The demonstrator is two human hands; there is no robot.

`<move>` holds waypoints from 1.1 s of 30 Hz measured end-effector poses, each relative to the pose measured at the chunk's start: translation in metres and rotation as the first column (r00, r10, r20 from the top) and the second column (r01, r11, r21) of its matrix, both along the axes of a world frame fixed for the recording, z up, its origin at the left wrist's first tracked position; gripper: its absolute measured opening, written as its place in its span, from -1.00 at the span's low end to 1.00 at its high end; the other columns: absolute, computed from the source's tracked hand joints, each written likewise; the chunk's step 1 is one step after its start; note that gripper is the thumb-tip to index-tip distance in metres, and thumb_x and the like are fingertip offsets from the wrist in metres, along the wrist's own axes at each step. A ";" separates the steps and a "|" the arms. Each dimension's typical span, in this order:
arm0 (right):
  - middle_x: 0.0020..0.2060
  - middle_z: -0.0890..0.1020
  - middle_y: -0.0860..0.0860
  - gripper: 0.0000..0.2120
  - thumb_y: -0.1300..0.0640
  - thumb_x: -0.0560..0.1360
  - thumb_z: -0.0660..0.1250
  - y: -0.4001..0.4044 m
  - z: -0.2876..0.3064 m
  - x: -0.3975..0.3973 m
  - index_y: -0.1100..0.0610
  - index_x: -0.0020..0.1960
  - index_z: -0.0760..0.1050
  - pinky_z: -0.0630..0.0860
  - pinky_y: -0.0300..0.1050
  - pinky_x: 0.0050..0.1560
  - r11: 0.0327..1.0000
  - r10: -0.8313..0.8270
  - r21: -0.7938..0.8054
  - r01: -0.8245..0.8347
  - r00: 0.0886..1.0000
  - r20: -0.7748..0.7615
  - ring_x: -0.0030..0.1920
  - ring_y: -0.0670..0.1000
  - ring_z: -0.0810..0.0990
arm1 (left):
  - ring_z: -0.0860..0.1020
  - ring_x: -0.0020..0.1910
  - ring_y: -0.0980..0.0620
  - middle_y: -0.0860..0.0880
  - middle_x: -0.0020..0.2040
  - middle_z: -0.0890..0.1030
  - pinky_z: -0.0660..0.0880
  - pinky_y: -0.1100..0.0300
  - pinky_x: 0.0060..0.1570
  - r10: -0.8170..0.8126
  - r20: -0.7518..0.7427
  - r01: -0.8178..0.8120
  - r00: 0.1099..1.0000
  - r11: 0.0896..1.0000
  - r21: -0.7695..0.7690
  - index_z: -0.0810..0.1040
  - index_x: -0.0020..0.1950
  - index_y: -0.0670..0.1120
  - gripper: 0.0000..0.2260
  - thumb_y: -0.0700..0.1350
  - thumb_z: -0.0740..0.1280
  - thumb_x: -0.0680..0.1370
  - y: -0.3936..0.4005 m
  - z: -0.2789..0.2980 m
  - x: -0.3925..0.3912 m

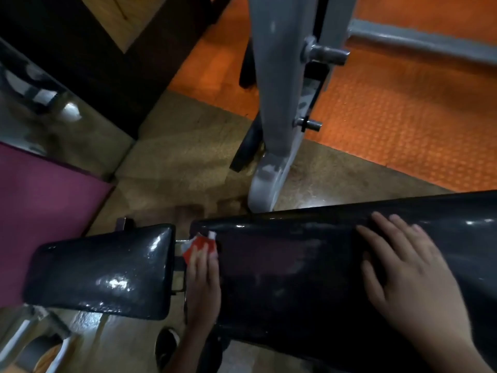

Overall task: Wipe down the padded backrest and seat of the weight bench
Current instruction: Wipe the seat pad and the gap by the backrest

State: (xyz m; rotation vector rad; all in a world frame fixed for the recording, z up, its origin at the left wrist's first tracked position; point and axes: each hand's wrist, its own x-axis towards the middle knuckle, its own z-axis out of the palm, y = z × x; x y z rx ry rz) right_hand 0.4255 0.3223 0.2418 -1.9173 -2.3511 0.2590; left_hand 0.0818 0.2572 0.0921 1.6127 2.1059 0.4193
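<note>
The long glossy black padded backrest (309, 265) lies beside the shorter shiny black seat pad (105, 270). The left hand (203, 275) presses a red-and-white cloth (200, 244) at the backrest's end; the right hand (403, 267) rests flat, fingers spread, on the padding.

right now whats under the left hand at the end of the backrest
A red and white cloth shows past the fingertips of the left hand, against the backrest end. How far it extends under the palm is covered.

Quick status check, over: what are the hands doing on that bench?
Left hand presses red cloth against backrest end, by the gap. Right hand flat on backrest. Seat untouched. Nothing in the way.
</note>
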 end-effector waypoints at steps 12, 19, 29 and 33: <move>0.42 0.51 0.08 -0.54 -0.04 0.62 0.09 0.006 -0.014 -0.076 0.11 0.41 0.49 0.09 0.05 0.58 0.980 -0.193 -0.075 0.183 0.967 -0.166 0.52 0.09 0.32 | -0.10 0.61 0.07 0.17 0.62 -0.03 -0.14 0.02 0.55 -0.232 0.045 0.234 0.972 0.972 -0.025 0.02 0.61 0.17 -0.55 0.12 -0.21 0.71 0.036 0.044 0.105; 0.52 0.39 0.08 -0.50 -0.10 0.60 0.10 -0.001 -0.017 -0.076 0.08 0.43 0.48 0.00 0.09 0.61 0.994 -0.085 -0.073 0.085 0.996 0.000 0.58 0.11 0.20 | 0.20 0.56 -0.05 -0.06 0.59 0.20 0.15 -0.06 0.52 0.129 0.166 -0.109 0.978 0.986 -0.124 0.23 0.57 -0.13 -0.56 0.01 -0.05 0.73 -0.042 -0.001 -0.018; 0.53 0.36 0.08 -0.48 -0.12 0.58 0.09 -0.001 -0.021 -0.082 0.06 0.45 0.45 -0.01 0.12 0.61 0.994 -0.094 -0.062 0.096 0.995 0.031 0.60 0.12 0.16 | -0.02 0.59 0.07 0.18 0.61 0.07 0.00 -0.06 0.55 0.004 0.148 -0.003 0.989 1.000 -0.007 0.14 0.57 0.21 -0.57 0.15 -0.16 0.70 0.063 0.029 0.064; 0.50 0.41 0.11 -0.49 -0.10 0.58 0.11 -0.004 -0.030 -0.100 0.09 0.43 0.47 0.04 0.11 0.61 0.993 -0.095 -0.078 0.089 0.992 -0.085 0.57 0.13 0.23 | -0.04 0.61 0.08 0.24 0.61 -0.04 0.00 0.00 0.57 -0.152 0.212 0.145 0.965 0.988 0.046 0.06 0.59 0.22 -0.57 0.10 0.01 0.71 -0.022 0.044 0.073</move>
